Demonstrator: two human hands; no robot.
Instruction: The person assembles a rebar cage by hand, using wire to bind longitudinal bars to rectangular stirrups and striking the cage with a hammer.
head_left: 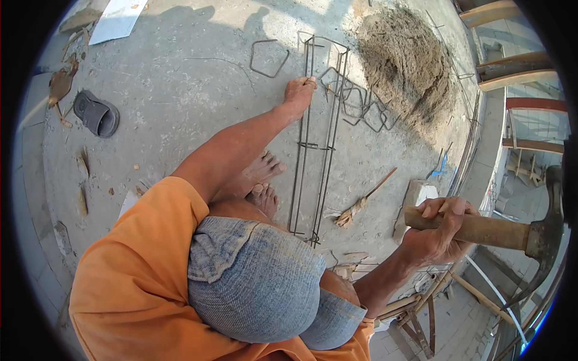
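Observation:
Closed round a long bar at the far part of a narrow rebar cage [326,180] is my left hand [299,97]. The cage lies on the concrete floor in front of my feet, its long bars joined by bent steel stirrups at the ends and the middle. At the right, my right hand [442,227] grips the wooden handle of a claw hammer [497,232], raised off the floor. The hammer's dark metal head points to the right, away from the cage. Several loose stirrups [368,108] lie beside the cage's far right side, and a single bent stirrup [269,59] lies left of its far end.
A sand heap [409,66] sits at the far right. A stick with a frayed end [355,210] and a pale block [415,204] lie right of the cage. On the left are a dark sandal [96,114] and a white sheet [118,21]. Timber pieces [518,78] line the right.

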